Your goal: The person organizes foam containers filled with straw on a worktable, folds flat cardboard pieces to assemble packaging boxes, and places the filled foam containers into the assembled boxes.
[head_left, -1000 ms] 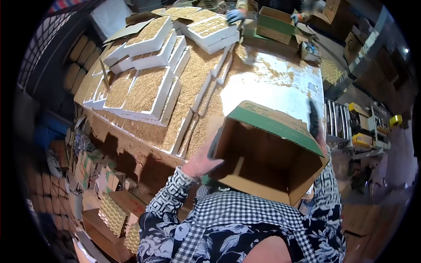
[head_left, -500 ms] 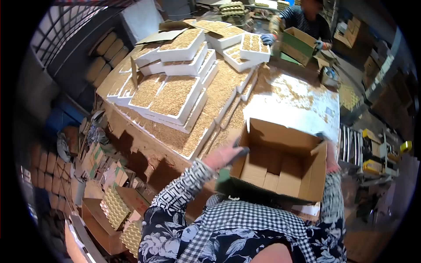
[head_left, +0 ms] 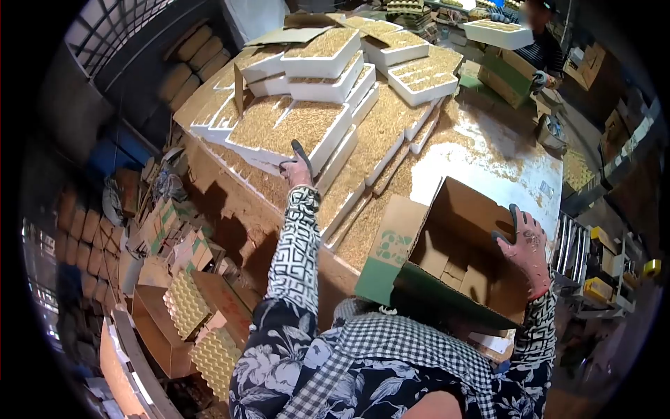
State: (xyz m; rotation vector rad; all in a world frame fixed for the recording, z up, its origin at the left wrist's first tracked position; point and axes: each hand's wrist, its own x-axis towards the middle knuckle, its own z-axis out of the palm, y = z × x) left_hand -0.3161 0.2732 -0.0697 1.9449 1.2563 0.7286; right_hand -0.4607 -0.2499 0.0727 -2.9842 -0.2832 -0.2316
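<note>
Tan-flecked white table (head_left: 506, 165): your left hand (head_left: 297, 169) (fingers apart) reaches a white foam tray (head_left: 331, 143); your right hand (head_left: 525, 253) splays at a green-brown cardboard box (head_left: 447, 290).

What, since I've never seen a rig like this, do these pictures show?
There is no robot here: a person works with two hands, and one camera worn on their head took every picture, looking forward and down. On the table lie white trays full of loose, straw-coloured material, some stacked. The right hand is spread at the side of an open cardboard box; the left hand is at a tray's corner, apparently holding nothing. Beyond, a co-worker is by another box.
</note>
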